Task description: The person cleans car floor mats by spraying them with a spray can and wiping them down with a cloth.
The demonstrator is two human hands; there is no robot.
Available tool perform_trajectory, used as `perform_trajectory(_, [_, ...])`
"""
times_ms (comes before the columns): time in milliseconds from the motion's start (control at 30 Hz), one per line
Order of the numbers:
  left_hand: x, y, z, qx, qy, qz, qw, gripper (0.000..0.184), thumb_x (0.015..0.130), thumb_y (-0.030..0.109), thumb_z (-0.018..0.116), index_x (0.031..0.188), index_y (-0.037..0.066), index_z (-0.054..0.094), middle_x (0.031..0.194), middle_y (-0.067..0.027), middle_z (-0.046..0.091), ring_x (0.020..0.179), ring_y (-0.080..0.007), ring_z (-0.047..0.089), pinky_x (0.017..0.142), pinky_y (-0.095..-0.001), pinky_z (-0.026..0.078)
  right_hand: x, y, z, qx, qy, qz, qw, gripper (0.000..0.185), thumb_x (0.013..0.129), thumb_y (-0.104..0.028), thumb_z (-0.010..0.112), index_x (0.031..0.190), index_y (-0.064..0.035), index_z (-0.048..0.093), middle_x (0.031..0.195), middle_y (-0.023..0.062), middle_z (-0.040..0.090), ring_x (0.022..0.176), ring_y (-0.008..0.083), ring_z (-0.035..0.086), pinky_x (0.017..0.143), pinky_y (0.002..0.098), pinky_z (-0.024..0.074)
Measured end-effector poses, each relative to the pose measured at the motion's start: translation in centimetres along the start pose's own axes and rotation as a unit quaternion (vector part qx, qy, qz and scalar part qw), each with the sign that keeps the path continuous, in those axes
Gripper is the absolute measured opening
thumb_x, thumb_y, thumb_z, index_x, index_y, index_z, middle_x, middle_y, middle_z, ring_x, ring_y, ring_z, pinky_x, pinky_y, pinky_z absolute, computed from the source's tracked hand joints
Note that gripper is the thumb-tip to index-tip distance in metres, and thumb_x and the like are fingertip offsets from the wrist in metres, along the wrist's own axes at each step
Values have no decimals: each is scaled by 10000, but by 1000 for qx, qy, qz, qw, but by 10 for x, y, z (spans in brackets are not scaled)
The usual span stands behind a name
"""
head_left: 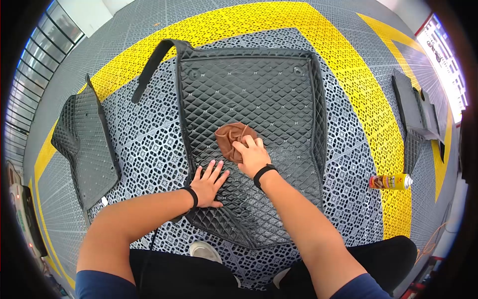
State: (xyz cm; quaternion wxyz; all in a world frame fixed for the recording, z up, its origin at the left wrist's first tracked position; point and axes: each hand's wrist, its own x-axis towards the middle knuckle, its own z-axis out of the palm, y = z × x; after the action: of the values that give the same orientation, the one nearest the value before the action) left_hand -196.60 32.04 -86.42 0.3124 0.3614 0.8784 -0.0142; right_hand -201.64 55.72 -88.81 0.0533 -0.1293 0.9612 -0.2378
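Observation:
A black quilted car mat (pixel 249 94) with raised edges and a strap at its upper left lies on the patterned floor. Near the mat's lower left, my left hand (pixel 209 185) rests flat with its fingers spread. My right hand (pixel 254 153) presses a crumpled brown cloth (pixel 232 140) against the middle of the mat, its fingers bent over the cloth. Both wrists wear black bands.
Another quilted mat (pixel 89 144) lies at the left, and more mat pieces (pixel 418 112) are at the right. A yellow spray can (pixel 391 182) lies on its side at the right. A light shoe (pixel 205 251) shows below the mat.

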Motion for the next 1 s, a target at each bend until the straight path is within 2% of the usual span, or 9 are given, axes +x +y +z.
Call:
perform_trajectory(100, [-3, 9, 6, 72, 31, -31, 996, 1219, 855, 679, 794, 1732, 82, 195, 1800, -263, 55, 1671, -457, 48, 1213, -776, 282, -3, -6, -7, 19, -24, -1, 1000, 684, 742, -103, 868, 1381, -225, 656, 1380, 75, 551, 1274, 403, 537, 1026, 485, 586])
perform_trajectory(267, [2, 19, 0, 111, -9, -64, 992, 1229, 821, 694, 798, 1704, 39, 248, 1798, -247, 79, 1671, -447, 55, 1181, -739, 391, -47, -11, -3, 9, -112, -18, 993, 586, 779, -246, 859, 1335, -205, 680, 1581, 152, 507, 1350, 442, 547, 1052, 510, 565])
perform_trajectory(467, [2, 22, 1, 106, 2, -78, 991, 1305, 804, 714, 799, 1721, 18, 183, 1820, -188, 50, 1677, -414, 54, 1164, -750, 396, -197, -36, -1, -90, -262, -179, 944, 409, 936, -313, 697, 1311, -150, 715, 1468, 139, 587, 1358, 390, 551, 1074, 485, 526])
perform_trajectory(633, [5, 21, 2, 115, 7, -82, 990, 1326, 780, 721, 807, 1725, 33, 182, 1815, -184, 81, 1671, -414, 83, 1144, -754, 422, -252, -22, 17, 13, -392, -271, 879, 354, 943, -343, 683, 1218, -132, 754, 1289, 145, 679, 1219, 390, 643, 1002, 492, 575])
perform_trajectory(733, [4, 19, 5, 116, 15, -76, 990, 1320, 784, 723, 802, 1726, 35, 183, 1813, -192, 81, 1668, -421, 88, 1142, -759, 419, -182, -35, -53, -4, -392, -172, 904, 348, 900, -326, 729, 1173, -113, 760, 1205, 146, 704, 1177, 378, 668, 908, 504, 617])
perform_trajectory(833, [4, 22, 6, 124, -1, -74, 990, 1316, 804, 727, 787, 1728, 27, 165, 1815, -203, 61, 1670, -436, 62, 1151, -765, 406, -88, -14, -105, -51, -170, -118, 977, 353, 852, -283, 793, 1169, -140, 734, 1209, 142, 646, 1123, 355, 651, 865, 490, 628])
perform_trajectory(867, [4, 21, 4, 120, -4, -73, 990, 1317, 807, 728, 784, 1729, 26, 159, 1817, -204, 53, 1672, -438, 51, 1155, -765, 402, -58, 1, -109, -93, -63, -112, 987, 523, 794, -107, 791, 1285, -242, 676, 1259, 100, 610, 1147, 355, 622, 830, 476, 638])
perform_trajectory(933, [4, 23, 2, 124, -11, -75, 989, 1318, 807, 728, 784, 1730, 28, 156, 1816, -207, 44, 1673, -437, 42, 1164, -762, 396, -1, 33, -112, -83, 53, -99, 990, 528, 783, -70, 783, 1272, -240, 678, 1278, 76, 598, 1180, 384, 590, 922, 488, 612])
perform_trajectory(1000, [3, 25, -4, 117, -7, -78, 990, 1302, 786, 697, 809, 1706, -6, 214, 1802, -226, 94, 1670, -438, 66, 1169, -732, 419, 37, 83, -94, -67, -49, -30, 996, 406, 769, -60, 771, 1146, -197, 707, 1228, 85, 616, 1182, 409, 584, 962, 516, 569])
